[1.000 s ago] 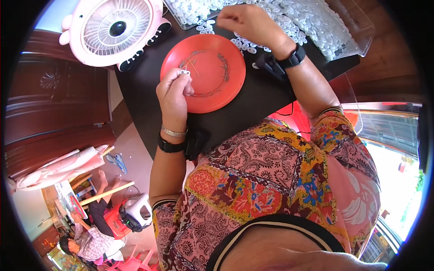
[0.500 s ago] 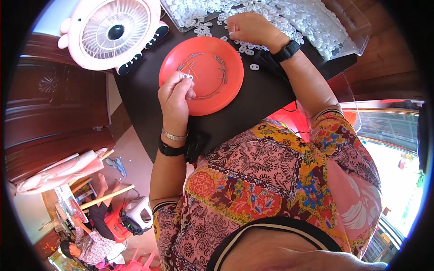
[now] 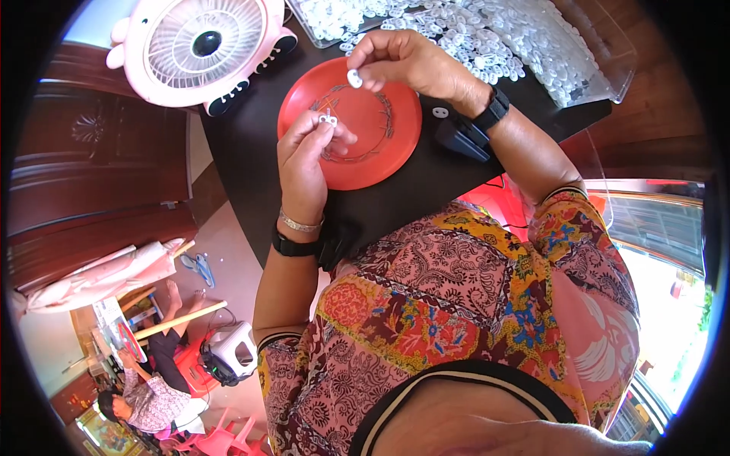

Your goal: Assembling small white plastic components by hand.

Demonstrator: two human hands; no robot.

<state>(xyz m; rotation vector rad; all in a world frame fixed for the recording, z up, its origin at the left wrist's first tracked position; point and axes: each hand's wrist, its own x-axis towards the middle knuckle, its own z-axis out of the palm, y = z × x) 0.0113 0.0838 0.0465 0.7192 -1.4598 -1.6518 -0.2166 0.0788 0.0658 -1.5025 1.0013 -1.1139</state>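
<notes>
My left hand [image 3: 303, 163] is closed over the left part of a red plate [image 3: 404, 144], pinching a small white two-holed plastic piece [image 3: 328, 120] with something thin standing up from it. My right hand [image 3: 414, 67] is above the plate's far right rim. Between its thumb and fingertips it grips a white oval plastic piece [image 3: 354, 78], apart from the one in my left hand. Thin grey metal pins [image 3: 389, 123] lie in a ring on the plate. Two thin orange sticks [image 3: 325, 104] cross near my left fingertips.
Many white oval pieces [image 3: 487, 38] fill and spill from a clear tray [image 3: 620, 76] at the far right. One loose oval piece [image 3: 440, 112] lies on the black table [image 3: 243, 175]. A pink fan [image 3: 205, 45] stands far left. Another person [image 3: 156, 403] sits at lower left.
My right hand has come left and nearer, from the loose white pieces to above the plate, and now shows a white oval piece in its fingers. My left hand keeps its pinch.
</notes>
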